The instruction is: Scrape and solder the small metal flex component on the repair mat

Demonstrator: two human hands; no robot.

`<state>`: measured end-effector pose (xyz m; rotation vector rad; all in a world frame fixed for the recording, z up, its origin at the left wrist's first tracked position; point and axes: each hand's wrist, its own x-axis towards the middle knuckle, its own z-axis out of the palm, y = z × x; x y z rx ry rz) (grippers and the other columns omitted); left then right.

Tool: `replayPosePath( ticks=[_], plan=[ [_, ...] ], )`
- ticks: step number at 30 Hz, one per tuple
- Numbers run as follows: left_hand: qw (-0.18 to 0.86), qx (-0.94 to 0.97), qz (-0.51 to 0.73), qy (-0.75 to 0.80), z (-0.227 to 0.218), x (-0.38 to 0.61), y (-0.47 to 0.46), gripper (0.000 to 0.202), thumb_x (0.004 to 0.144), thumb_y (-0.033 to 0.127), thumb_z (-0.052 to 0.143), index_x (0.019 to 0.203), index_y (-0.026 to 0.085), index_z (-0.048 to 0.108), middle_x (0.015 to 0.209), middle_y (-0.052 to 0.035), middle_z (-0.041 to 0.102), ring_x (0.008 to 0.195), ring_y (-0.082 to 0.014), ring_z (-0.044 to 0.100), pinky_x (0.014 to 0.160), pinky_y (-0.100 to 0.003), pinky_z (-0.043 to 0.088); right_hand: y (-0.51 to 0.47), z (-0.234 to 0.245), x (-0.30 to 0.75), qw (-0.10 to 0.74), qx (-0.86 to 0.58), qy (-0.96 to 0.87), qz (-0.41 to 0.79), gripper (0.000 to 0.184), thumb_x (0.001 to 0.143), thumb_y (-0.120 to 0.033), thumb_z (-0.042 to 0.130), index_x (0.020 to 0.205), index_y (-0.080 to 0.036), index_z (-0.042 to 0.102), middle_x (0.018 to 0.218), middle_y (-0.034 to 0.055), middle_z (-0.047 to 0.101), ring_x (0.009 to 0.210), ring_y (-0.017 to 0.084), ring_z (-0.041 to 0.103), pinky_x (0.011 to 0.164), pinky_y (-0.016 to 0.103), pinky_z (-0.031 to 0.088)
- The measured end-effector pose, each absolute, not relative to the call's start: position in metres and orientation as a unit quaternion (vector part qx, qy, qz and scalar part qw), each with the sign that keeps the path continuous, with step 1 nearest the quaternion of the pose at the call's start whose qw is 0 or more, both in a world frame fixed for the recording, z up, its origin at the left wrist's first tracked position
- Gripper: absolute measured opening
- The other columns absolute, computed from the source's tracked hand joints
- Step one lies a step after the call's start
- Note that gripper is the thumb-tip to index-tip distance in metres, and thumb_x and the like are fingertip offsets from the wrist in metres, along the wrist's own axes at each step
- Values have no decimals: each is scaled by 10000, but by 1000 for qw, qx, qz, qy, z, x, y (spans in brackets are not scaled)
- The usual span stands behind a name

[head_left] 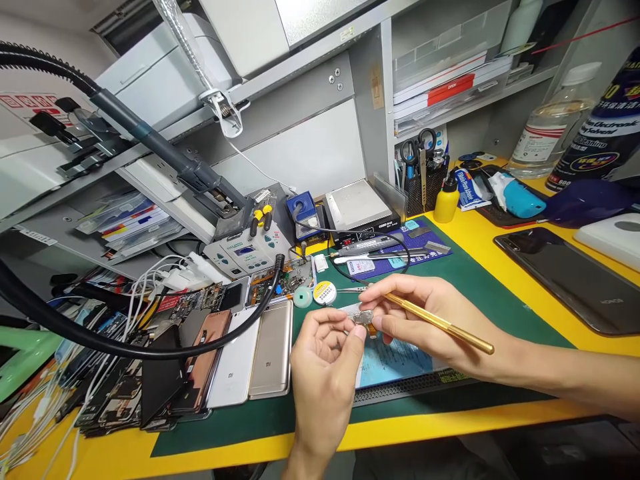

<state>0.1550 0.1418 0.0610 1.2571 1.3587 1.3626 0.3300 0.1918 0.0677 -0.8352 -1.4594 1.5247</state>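
My left hand [323, 360] pinches a small metal phone part [361, 317] between thumb and fingers, held above the green mat [470, 280]. My right hand [425, 320] grips a slim gold tool [440, 323] like a pen. Its working end meets the small part, and its fingers also touch the part. Both hands hover over a blue work pad [395, 363] lying on the mat.
Several phones and back covers [240, 353] lie at the left with cables. A soldering station [247, 250], a black hot plate [360, 210], a solder reel [325, 293], a yellow bottle [447, 198] and a dark phone [575, 273] stand around. A black hose [150, 350] arcs across the left.
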Motion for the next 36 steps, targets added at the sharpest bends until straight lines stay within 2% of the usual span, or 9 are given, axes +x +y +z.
replayPosePath(
  ticks=[4,9,15,19,23,29,36],
  plan=[
    [472,456,526,541,62,153,145,312,878,331,761,1113,165,644,862,-26,681,596,-79,593,479,-163,441,188,68,331,429,-335,-629,555,172,930,-299,724,1063,-193,752,800,29,684,673,137,588,569,243,458],
    [477,440,528,548,65,156,144,228,850,337,763,960,158,674,860,-58,709,683,-112,637,580,-193,495,187,71,332,430,-333,-653,527,183,944,-316,712,1085,-206,753,891,54,740,750,173,662,619,269,512],
    [436,461,532,561,74,169,140,190,835,312,756,915,159,675,719,-21,662,629,-113,584,571,-199,479,190,69,330,427,-360,-621,550,223,887,-377,786,1016,-196,776,868,59,752,769,195,678,638,283,526],
    [402,477,538,567,75,175,137,175,830,300,745,923,160,697,692,-2,613,609,-109,549,549,-194,462,192,68,332,404,-362,-603,586,236,898,-383,784,1040,-195,766,847,41,731,699,158,630,603,265,491],
    [370,506,535,567,74,175,134,148,851,291,716,927,165,722,700,-4,607,590,-105,530,542,-196,468,195,71,334,389,-347,-573,633,254,883,-381,815,1041,-193,748,824,20,714,704,141,624,633,254,493],
    [324,535,549,554,75,175,134,118,857,212,689,940,164,758,750,-33,678,605,-114,630,553,-183,533,200,76,334,365,-290,-477,745,247,844,-266,848,1029,-166,719,823,12,728,685,143,683,680,277,549],
    [298,545,564,543,76,178,134,163,848,154,691,957,176,810,848,-45,717,628,-100,666,561,-155,555,202,73,335,365,-282,-462,758,266,831,-204,849,1056,-153,715,843,23,736,736,148,700,739,287,566]
  ],
)
